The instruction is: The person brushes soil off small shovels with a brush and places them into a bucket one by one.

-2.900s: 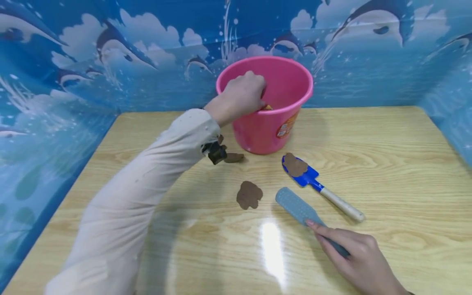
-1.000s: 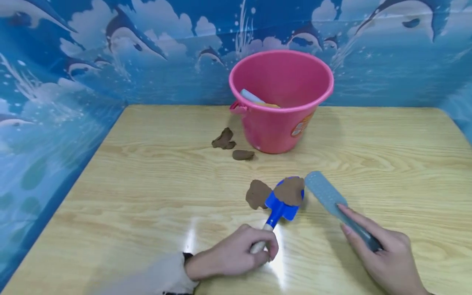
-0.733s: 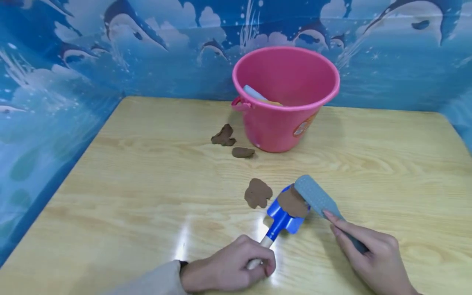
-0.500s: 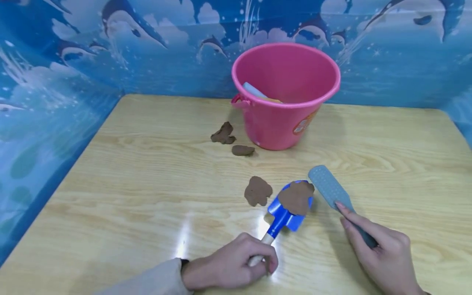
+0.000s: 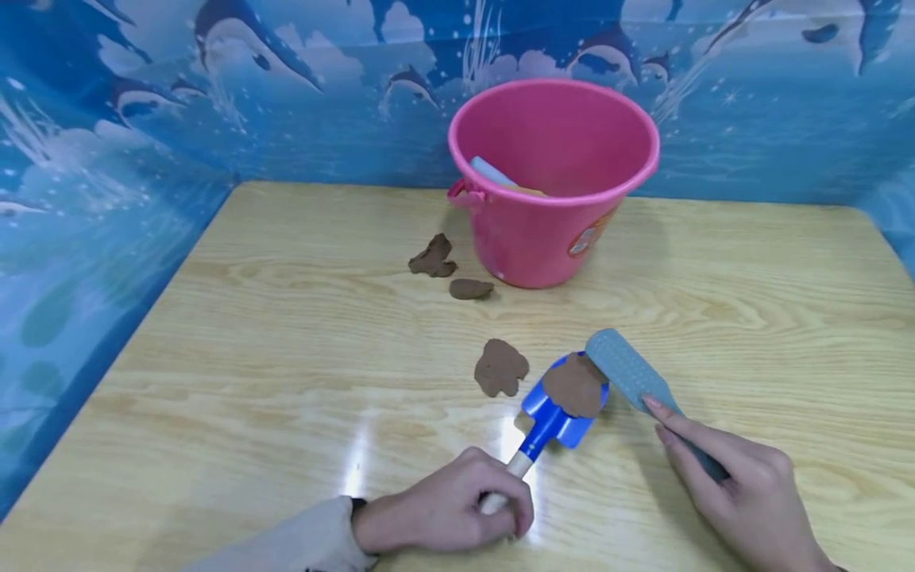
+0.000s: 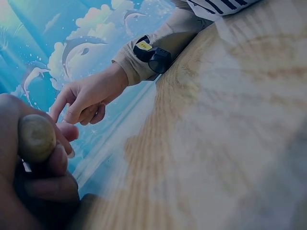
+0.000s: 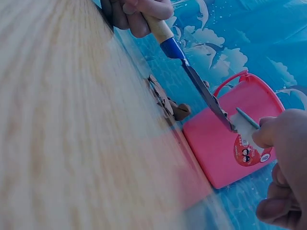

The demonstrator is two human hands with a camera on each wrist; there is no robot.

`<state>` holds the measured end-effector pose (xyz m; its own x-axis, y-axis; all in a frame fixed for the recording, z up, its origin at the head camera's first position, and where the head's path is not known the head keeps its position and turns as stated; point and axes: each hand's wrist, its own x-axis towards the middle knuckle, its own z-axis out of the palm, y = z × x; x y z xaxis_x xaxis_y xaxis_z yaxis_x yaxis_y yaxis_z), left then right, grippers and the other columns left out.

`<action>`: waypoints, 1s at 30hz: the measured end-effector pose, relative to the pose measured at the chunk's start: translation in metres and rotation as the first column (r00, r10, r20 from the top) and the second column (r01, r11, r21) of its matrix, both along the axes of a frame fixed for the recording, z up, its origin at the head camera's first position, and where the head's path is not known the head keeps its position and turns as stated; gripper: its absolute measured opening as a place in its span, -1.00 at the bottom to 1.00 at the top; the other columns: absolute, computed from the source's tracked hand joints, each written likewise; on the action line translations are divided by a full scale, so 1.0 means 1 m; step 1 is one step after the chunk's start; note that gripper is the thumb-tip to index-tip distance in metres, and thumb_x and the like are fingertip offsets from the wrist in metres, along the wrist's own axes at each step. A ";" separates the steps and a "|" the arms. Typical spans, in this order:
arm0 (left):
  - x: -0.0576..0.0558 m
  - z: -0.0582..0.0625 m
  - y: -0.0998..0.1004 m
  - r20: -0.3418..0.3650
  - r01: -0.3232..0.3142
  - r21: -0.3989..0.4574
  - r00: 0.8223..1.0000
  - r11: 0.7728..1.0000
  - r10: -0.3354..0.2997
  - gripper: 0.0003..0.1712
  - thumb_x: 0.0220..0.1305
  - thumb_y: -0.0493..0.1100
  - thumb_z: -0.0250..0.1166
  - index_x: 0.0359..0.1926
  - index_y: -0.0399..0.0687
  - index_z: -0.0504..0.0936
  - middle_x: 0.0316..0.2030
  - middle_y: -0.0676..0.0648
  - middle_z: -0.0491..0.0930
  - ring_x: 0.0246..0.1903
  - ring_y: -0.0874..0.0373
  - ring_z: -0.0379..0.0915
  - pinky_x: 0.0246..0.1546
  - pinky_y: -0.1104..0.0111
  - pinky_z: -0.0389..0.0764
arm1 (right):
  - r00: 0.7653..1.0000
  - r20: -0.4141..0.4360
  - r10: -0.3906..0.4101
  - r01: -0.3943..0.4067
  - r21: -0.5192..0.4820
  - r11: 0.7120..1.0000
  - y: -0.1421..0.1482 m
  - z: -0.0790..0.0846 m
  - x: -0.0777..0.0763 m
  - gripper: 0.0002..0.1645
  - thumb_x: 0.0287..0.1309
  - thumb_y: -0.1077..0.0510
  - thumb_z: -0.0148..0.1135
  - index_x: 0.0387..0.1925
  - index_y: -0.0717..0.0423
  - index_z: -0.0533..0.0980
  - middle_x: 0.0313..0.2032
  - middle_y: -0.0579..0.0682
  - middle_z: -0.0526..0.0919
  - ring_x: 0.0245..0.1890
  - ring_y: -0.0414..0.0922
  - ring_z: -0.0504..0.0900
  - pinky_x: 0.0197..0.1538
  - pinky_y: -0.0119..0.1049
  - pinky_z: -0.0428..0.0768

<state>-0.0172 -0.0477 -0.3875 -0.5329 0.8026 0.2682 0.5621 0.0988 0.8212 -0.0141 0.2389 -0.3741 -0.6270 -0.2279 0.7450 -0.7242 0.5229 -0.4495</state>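
My left hand (image 5: 446,508) grips the pale wooden handle of a small blue shovel (image 5: 574,433); the handle's rounded end (image 6: 37,137) pokes out of the fist in the left wrist view. A flat lump of brown clay (image 5: 572,387) lies on the shovel's blade. Held by my right hand (image 5: 747,485) is a grey-blue flat spatula (image 5: 629,369) with a dotted face and dark handle, index finger stretched along it. Its tip overlaps the clay's right edge. Seen edge-on in the right wrist view, the shovel blade (image 7: 206,91) is above the table, the spatula (image 7: 247,118) beside its tip.
Left of the shovel lies another flat clay piece (image 5: 501,368). Farther back are a crumpled clay piece (image 5: 432,256) and an oval one (image 5: 471,289). A pink bucket (image 5: 529,246) stands behind them, holding a light-blue object (image 5: 492,172) and something yellow. A dolphin-print backdrop (image 5: 343,143) borders the table.
My left hand has left the bucket and picked up the shovel from the table, bringing it beside the flat clay piece. The spatula has tapped over the clay, drawn back, and returned to its edge.
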 end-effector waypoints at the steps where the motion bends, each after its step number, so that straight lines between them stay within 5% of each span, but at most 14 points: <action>1: 0.000 0.000 0.000 -0.006 0.003 -0.002 1.000 1.000 -0.003 -0.77 -0.03 -0.46 0.20 -0.54 -0.05 0.63 -0.61 0.12 0.57 -0.54 0.65 0.19 -0.53 0.77 0.40 | 1.000 -0.006 -0.012 0.012 -0.008 1.000 0.000 0.000 0.000 -0.63 0.29 0.10 0.20 -0.27 0.39 0.66 -0.20 0.05 0.74 -0.06 -0.45 0.60 -0.03 -0.73 0.48; 4: 0.000 -0.001 -0.001 -0.022 0.011 -0.011 1.000 1.000 -0.011 -0.77 0.01 -0.45 0.20 -0.52 -0.03 0.64 -0.61 0.13 0.58 -0.55 0.65 0.18 -0.56 0.77 0.38 | 1.000 -0.019 -0.013 0.012 -0.032 0.999 -0.001 -0.001 0.001 -0.64 0.28 0.11 0.20 -0.29 0.41 0.66 -0.20 0.06 0.74 -0.06 -0.44 0.60 -0.03 -0.73 0.47; 11: 0.001 0.000 -0.001 0.088 -0.023 -0.011 0.996 1.000 0.024 -0.76 0.08 -0.45 0.16 -0.51 -0.05 0.64 -0.63 0.09 0.57 -0.64 0.65 0.09 -0.68 0.73 0.30 | 0.985 -0.014 0.174 -0.173 0.044 0.984 -0.003 -0.011 0.002 -0.64 0.32 0.11 0.15 -0.28 0.38 0.66 -0.19 0.04 0.74 -0.05 -0.41 0.61 -0.09 -0.67 0.55; 16: 0.002 0.000 -0.001 0.065 -0.039 0.003 0.997 0.999 0.038 -0.77 0.15 -0.42 0.19 -0.45 0.00 0.64 -0.62 0.13 0.56 -0.69 0.64 0.01 -0.77 0.70 0.25 | 0.997 0.053 0.056 -0.058 0.044 0.997 0.001 -0.012 0.003 -0.62 0.32 0.06 0.16 -0.22 0.34 0.66 -0.17 0.04 0.73 -0.04 -0.43 0.60 -0.03 -0.70 0.50; 20: 0.003 0.001 0.001 0.130 -0.046 -0.002 0.990 0.999 0.046 -0.81 0.19 -0.40 0.19 -0.40 -0.02 0.64 -0.58 0.09 0.58 -0.71 0.62 -0.02 -0.76 0.69 0.22 | 0.999 0.040 -0.029 0.028 0.012 1.000 0.003 -0.010 0.004 -0.64 0.28 0.06 0.20 -0.23 0.34 0.67 -0.19 0.03 0.74 -0.08 -0.46 0.60 -0.05 -0.74 0.49; 27: 0.005 0.002 0.002 0.220 -0.094 -0.026 0.971 0.995 0.097 -0.80 0.16 -0.43 0.17 -0.41 -0.06 0.62 -0.58 0.03 0.58 -0.76 0.62 -0.02 -0.81 0.67 0.16 | 0.979 0.022 0.201 -0.201 0.014 0.980 -0.003 -0.014 0.004 -0.66 0.31 0.14 0.16 -0.24 0.40 0.65 -0.16 0.09 0.73 -0.03 -0.35 0.62 -0.03 -0.63 0.55; 30: 0.005 0.001 0.003 0.204 -0.099 -0.018 0.974 0.995 0.100 -0.79 0.14 -0.43 0.17 -0.41 -0.05 0.62 -0.60 0.05 0.55 -0.77 0.63 -0.02 -0.84 0.67 0.15 | 0.981 0.043 0.187 -0.188 0.022 0.982 -0.004 -0.016 0.004 -0.67 0.32 0.15 0.15 -0.23 0.38 0.65 -0.15 0.07 0.73 -0.02 -0.35 0.61 -0.01 -0.63 0.54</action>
<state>-0.0121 -0.0451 -0.3865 -0.6529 0.7445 0.1392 0.3698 0.1530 0.9164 -0.0103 0.2353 -0.3899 -0.6007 -0.3630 0.7123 -0.7921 0.3910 -0.4688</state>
